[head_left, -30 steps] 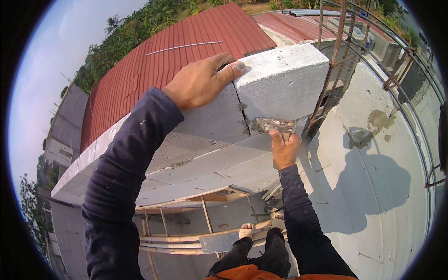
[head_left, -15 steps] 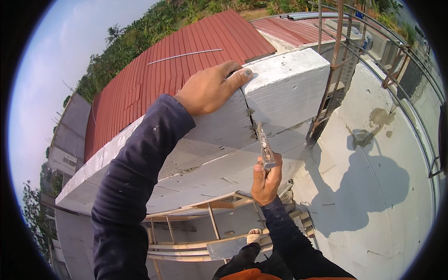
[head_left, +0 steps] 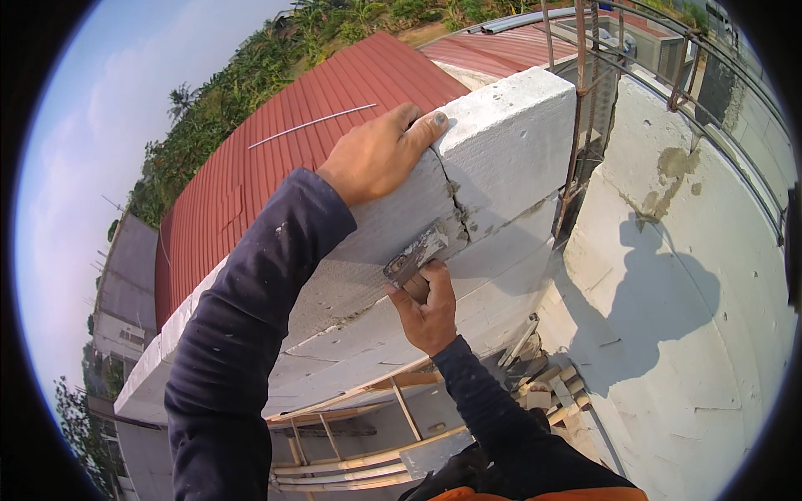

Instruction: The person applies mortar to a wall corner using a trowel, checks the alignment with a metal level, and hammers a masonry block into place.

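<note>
My left hand (head_left: 380, 152) lies flat on top of a white aerated concrete block wall (head_left: 384, 275), fingers spread beside the vertical mortar joint (head_left: 455, 204). My right hand (head_left: 428, 307) grips the wooden handle of a small trowel (head_left: 415, 255). Its mortar-smeared blade presses flat against the wall face just left of the joint. The end block (head_left: 514, 138) sits at the wall's right end, touching the joint. Both forearms wear dark blue sleeves.
Rusty rebar (head_left: 581, 100) stands upright just right of the end block. A white plastered wall (head_left: 702, 275) with my shadow fills the right. A wooden scaffold (head_left: 368, 442) and brick rubble (head_left: 555, 392) lie below. A red metal roof (head_left: 284, 142) lies beyond the wall.
My right hand has moved up and left, turning the trowel so that its blade lies flat against the wall by the joint. My left hand has stayed on the wall top.
</note>
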Tool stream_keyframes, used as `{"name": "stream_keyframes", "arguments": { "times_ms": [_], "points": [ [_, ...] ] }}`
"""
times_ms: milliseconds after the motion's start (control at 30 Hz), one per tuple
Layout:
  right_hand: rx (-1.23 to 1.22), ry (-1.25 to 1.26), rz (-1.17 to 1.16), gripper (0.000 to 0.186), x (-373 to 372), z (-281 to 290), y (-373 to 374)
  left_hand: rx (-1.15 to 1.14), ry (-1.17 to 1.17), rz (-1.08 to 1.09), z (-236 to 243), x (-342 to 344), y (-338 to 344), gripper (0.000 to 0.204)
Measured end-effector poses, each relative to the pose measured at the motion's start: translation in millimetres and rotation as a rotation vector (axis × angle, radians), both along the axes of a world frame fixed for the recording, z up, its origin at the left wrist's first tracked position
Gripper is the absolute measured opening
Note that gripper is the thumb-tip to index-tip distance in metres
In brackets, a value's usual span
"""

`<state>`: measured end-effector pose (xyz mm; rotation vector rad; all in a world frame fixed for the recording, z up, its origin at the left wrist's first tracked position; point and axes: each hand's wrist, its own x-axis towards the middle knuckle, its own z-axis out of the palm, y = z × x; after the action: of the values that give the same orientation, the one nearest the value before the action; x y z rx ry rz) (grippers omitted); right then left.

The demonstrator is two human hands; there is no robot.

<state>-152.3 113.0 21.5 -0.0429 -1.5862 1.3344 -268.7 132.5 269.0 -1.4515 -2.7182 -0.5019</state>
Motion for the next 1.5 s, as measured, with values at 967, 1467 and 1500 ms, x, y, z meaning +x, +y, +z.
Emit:
{"name": "stream_keyframes", "arguments": {
  "times_ms": [967, 1467, 1500],
  "points": [
    [-0.022, -0.342, 0.158, 0.04, 140, 77, 96, 0.018, -0.087, 0.037, 13, 10, -13, 0.069],
    [0.988, -1.119, -0.793, 0.033, 286, 338, 262, 0.105, 0.016, -0.005, 4, 8, -10, 0.065],
    [0.997, -1.117, -0.803, 0.033, 280, 336, 266, 0.108, 0.031, -0.005, 4, 6, -10, 0.065]
  ]
}}
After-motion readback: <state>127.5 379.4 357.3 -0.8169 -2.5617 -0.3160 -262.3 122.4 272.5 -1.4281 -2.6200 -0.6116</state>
